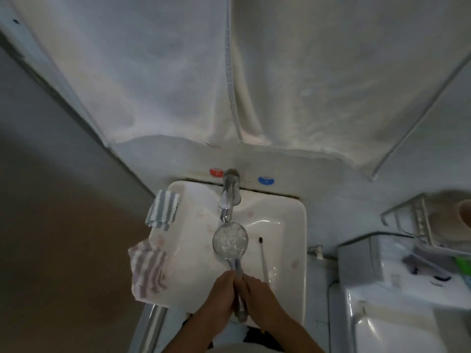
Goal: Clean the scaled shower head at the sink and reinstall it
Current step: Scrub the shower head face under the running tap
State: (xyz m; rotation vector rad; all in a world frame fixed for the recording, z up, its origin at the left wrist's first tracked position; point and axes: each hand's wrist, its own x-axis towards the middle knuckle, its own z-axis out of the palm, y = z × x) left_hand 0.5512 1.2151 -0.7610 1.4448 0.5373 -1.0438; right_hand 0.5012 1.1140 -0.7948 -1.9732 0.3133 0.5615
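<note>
Shower head (pixel 230 237), rigid, wet chrome, likely slippery; face up under tap (pixel 228 200) over sink (pixel 288 225). Best held at handle, where left hand (pixel 219 299) and right hand (pixel 257 296) both grasp it.

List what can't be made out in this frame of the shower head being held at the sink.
- Shower head face: glare and blur in the head view hide the nozzles and any scale.
- Handle: the left hand and right hand cover its sides, so the finger grip is unclear.
- Tap flow: too blurred to tell.
- Brush bristles: too small.
- Shelf items at right: blurred, cut by the edge.
</note>
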